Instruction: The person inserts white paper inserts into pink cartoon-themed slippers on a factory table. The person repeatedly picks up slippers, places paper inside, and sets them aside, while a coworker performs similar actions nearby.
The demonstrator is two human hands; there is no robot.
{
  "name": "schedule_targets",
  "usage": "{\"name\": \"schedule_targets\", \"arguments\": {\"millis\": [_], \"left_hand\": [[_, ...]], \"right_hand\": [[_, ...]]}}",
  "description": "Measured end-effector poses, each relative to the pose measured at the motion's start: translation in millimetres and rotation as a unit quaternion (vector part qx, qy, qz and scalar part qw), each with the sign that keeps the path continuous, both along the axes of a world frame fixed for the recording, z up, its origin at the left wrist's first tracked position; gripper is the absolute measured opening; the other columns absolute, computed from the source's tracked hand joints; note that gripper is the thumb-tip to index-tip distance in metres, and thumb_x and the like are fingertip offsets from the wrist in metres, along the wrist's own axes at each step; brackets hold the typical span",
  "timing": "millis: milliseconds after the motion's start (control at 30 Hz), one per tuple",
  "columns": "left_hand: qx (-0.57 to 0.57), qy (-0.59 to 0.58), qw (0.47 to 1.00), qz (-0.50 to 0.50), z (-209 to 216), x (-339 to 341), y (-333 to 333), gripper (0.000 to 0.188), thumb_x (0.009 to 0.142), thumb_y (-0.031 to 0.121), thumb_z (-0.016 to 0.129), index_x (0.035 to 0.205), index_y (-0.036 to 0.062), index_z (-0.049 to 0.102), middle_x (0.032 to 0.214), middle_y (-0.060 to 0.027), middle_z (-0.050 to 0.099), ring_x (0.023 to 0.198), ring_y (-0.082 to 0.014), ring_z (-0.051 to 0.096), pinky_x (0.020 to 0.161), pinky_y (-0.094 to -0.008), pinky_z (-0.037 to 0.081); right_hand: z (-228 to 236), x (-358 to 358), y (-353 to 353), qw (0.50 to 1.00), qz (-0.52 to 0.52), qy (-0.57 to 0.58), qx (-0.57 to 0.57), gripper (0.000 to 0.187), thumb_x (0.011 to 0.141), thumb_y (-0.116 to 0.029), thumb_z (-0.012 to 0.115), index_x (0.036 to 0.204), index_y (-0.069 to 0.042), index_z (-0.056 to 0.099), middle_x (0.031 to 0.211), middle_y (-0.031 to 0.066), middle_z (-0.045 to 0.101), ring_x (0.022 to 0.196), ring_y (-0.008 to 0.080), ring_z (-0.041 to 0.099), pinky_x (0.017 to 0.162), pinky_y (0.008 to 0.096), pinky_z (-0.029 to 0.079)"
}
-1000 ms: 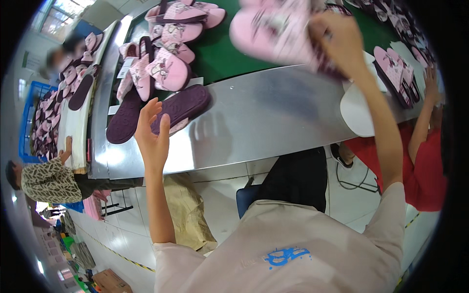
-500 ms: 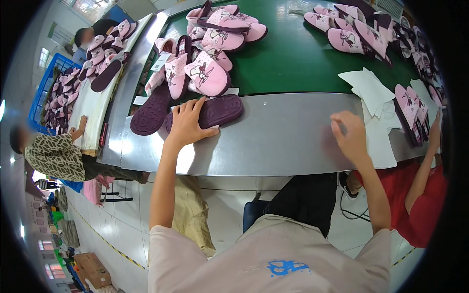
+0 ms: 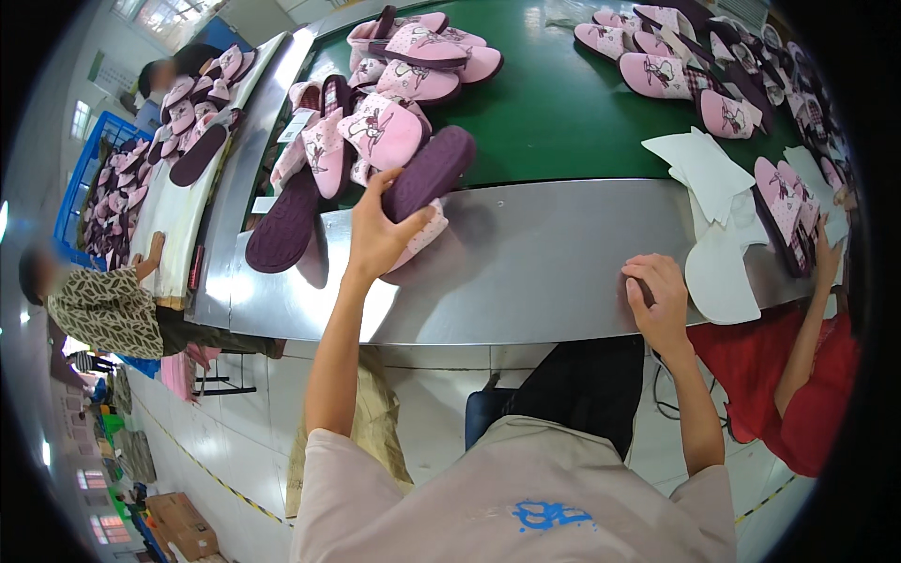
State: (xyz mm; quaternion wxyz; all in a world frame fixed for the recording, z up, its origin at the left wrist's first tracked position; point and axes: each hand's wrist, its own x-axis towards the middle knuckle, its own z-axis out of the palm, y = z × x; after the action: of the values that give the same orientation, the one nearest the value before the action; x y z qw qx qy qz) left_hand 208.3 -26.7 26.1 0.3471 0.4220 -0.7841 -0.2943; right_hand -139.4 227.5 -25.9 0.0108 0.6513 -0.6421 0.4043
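Observation:
My left hand is closed around a slipper, lifted at a tilt over the steel table edge with its purple sole up. Beneath that sole, a pink upper with small dots shows by my thumb. To the left lies another purple-soled slipper, sole showing, against a heap of pink slippers with printed figures. My right hand rests low over the steel, near white cut sheets. Its fingers are curled in; whatever is inside them, if anything, is hidden.
The steel edge borders a green surface. More pink slippers are heaped at the far right. A person in red works close on my right; another in a patterned top is at the left, near a blue crate.
My left hand has raised the purple-soled slipper off the steel and tilted it, exposing the pink upper. My right hand has moved slightly down, and its fingers have curled in.

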Motion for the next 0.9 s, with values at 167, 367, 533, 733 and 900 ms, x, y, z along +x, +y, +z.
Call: {"name": "schedule_targets", "arguments": {"millis": [167,367,533,733,900], "left_hand": [[0.023,0.106,0.993,0.047,20,18,-34,0.050,0.091,0.014,0.078,0.134,-0.0035,0.060,0.105,-0.0066,0.066,0.093,-0.0136,0.062,0.084,-0.0303,0.052],[0.073,0.397,0.912,-0.081,110,5,-63,0.046,0.101,0.038,0.067,0.121,-0.0029,0.065,0.106,-0.0114,0.073,0.086,-0.0184,0.074,0.079,-0.0303,0.060],[0.167,0.481,0.848,-0.148,132,-28,-11,0.044,0.103,0.039,0.061,0.119,-0.0008,0.067,0.108,-0.0101,0.073,0.092,-0.0172,0.073,0.086,-0.0327,0.060],[0.251,0.545,0.771,-0.212,77,-59,77,0.043,0.105,0.039,0.056,0.130,0.0042,0.063,0.118,-0.0080,0.071,0.103,-0.0166,0.071,0.096,-0.0347,0.058],[0.364,0.503,0.771,-0.140,17,-91,117,0.049,0.110,0.042,0.044,0.138,0.0038,0.057,0.128,-0.0117,0.069,0.109,-0.0195,0.070,0.096,-0.0375,0.058]], "right_hand": [[-5,2,-3,0.999,-0.008,0.045,-0.017,0.012,0.084,-0.005,0.070,0.096,-0.004,0.072,0.104,0.0091,0.072,0.096,0.0321,0.067,0.086,0.0441,0.053],[-5,2,-2,0.998,-0.014,0.050,-0.020,0.011,0.084,-0.005,0.071,0.095,-0.003,0.072,0.102,0.0097,0.072,0.095,0.0319,0.067,0.084,0.0432,0.053],[-7,1,5,0.999,-0.019,-0.039,0.021,0.018,0.090,-0.010,0.071,0.106,-0.002,0.074,0.110,0.0114,0.073,0.100,0.0325,0.069,0.089,0.0421,0.054],[13,35,11,0.829,0.204,-0.515,0.071,0.073,0.109,-0.052,0.048,0.164,-0.004,0.039,0.155,0.0138,0.055,0.133,0.0255,0.062,0.106,0.0432,0.053],[29,65,21,0.610,0.237,-0.752,0.079,0.084,0.109,-0.061,0.042,0.170,-0.009,0.021,0.164,0.0119,0.044,0.142,0.0265,0.055,0.111,0.0471,0.053]]}}
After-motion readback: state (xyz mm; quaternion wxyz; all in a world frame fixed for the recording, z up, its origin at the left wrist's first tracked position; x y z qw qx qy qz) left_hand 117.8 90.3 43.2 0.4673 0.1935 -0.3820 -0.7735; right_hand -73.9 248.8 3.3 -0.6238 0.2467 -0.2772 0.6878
